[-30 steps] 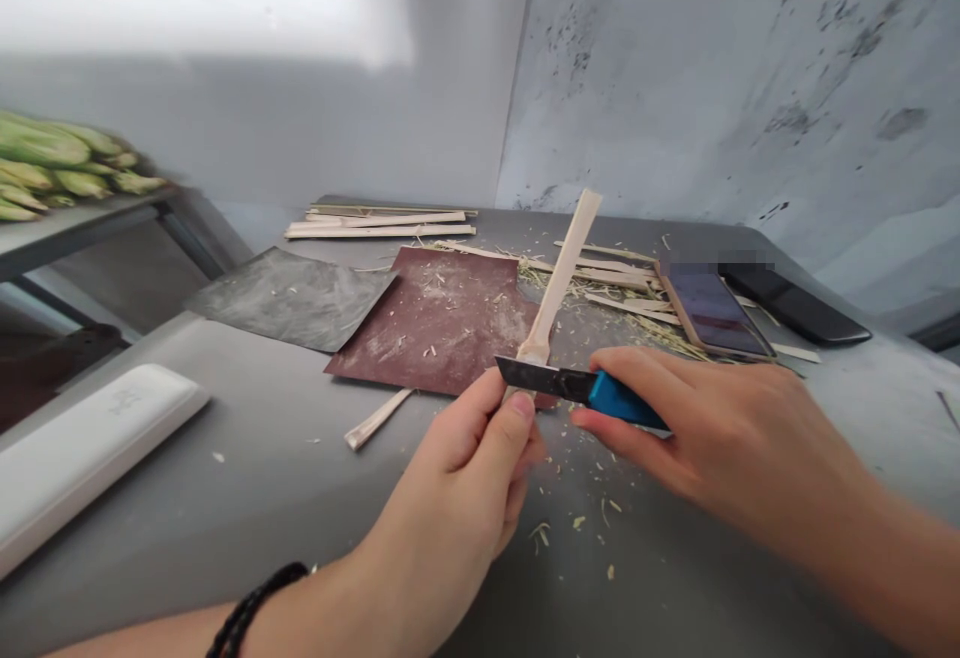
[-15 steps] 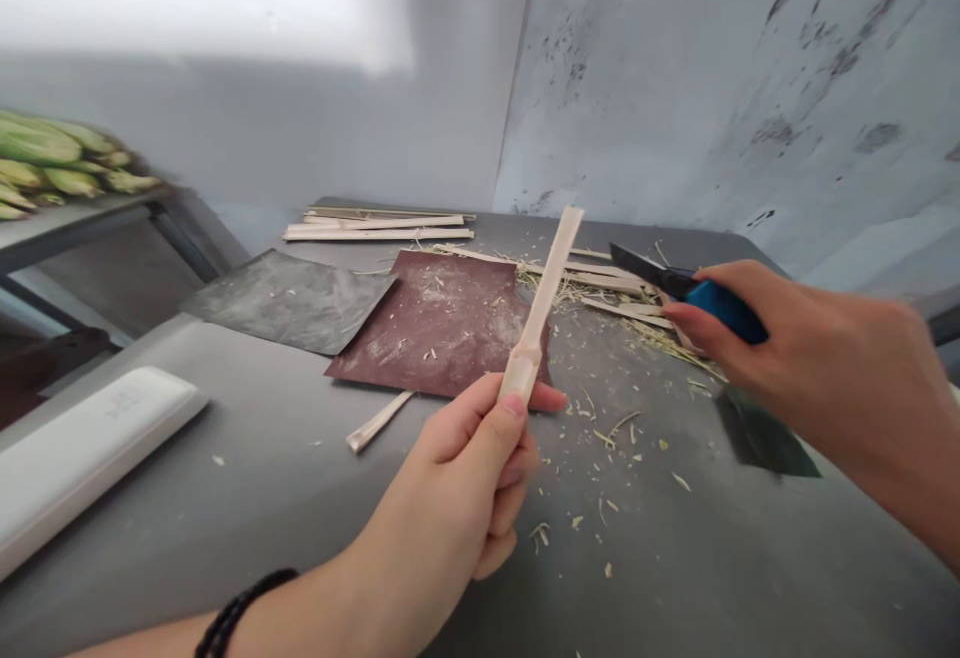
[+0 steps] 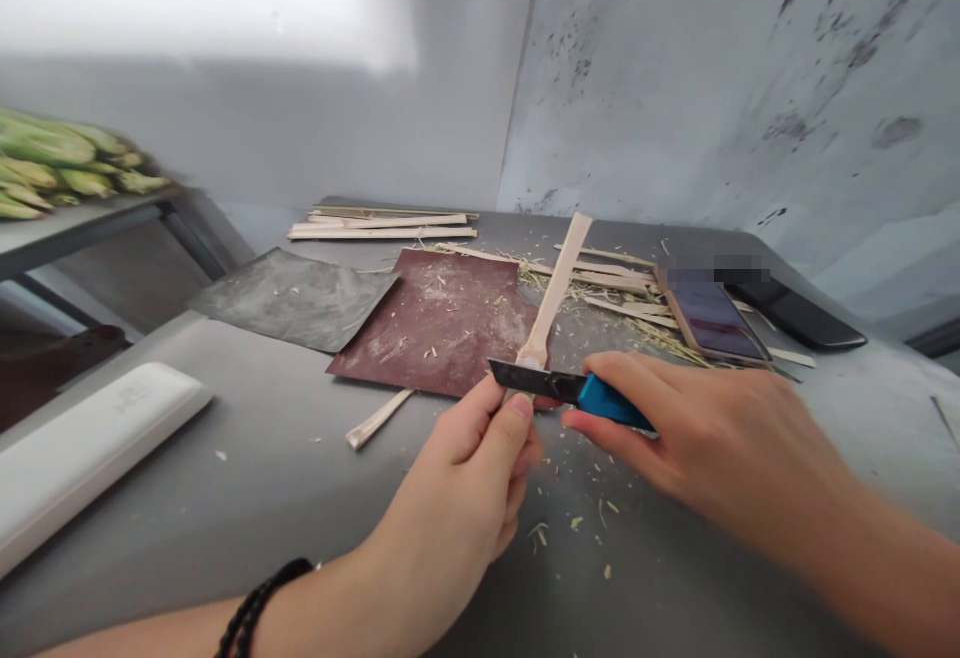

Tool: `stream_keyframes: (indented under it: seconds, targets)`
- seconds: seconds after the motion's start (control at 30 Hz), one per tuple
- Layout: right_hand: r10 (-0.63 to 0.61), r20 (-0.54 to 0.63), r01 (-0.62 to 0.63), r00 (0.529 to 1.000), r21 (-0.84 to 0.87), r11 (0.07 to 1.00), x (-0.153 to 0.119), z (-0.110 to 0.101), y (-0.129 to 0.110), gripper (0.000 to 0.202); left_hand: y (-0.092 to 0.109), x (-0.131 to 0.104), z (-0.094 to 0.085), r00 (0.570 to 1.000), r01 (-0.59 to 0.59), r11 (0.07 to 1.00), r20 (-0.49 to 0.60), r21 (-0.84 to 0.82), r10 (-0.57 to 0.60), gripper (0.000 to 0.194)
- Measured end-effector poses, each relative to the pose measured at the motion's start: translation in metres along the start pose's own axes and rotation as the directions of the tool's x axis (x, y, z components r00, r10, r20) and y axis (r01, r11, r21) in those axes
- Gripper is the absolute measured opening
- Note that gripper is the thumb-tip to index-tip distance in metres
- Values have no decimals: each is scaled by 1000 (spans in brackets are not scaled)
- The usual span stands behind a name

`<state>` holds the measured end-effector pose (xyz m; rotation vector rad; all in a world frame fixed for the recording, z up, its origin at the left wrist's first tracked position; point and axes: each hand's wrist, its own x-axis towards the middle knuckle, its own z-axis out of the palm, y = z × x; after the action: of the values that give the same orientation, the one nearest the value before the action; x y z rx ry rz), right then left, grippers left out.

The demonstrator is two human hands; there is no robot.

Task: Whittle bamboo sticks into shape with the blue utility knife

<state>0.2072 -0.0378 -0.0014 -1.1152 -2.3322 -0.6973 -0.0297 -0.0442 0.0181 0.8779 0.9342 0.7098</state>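
Between the thumb and fingers of my left hand (image 3: 469,473) is the lower end of a pale bamboo strip (image 3: 555,283), which slants up and away with a joint near my grip. My right hand (image 3: 697,428) is closed round the blue handle of a utility knife (image 3: 611,403). The dark blade lies across the strip just below the joint, close to my left thumb. Whether the edge bites into the bamboo I cannot tell. Beneath the strip lies a dusty reddish-brown sheet of sandpaper (image 3: 442,323), overlapping a grey sandpaper sheet (image 3: 292,298).
Bamboo strips (image 3: 382,228) are stacked at the back. More strips and shavings (image 3: 615,283) lie right of centre, beside a phone (image 3: 712,313) and a black flat object (image 3: 799,313). A short bamboo piece (image 3: 379,420) and a white case (image 3: 97,448) lie left; corn (image 3: 67,163) sits on a side shelf.
My right hand has brought the knife left and down onto the lower part of the bamboo strip, uncovering the phone behind. My left hand keeps its grip, almost unmoved.
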Motion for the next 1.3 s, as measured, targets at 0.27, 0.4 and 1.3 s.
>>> stream_keyframes:
  seconds: [0.27,0.4,1.3]
  targets:
    - [131,-133,-154,982,-186,970,-3,-5,38,57,1,-4,-5,999,37,999,4,-15,-37,28]
    - [77,-85,-87,993,-125,988,-2,-11,35,48,-2,-3,-3,998,36,999,46,-8,-35,24]
    - [178,-212,-217,961,-178,960,-9,-15,61,39,-8,-5,-7,994,44,999,102,-19,-42,25]
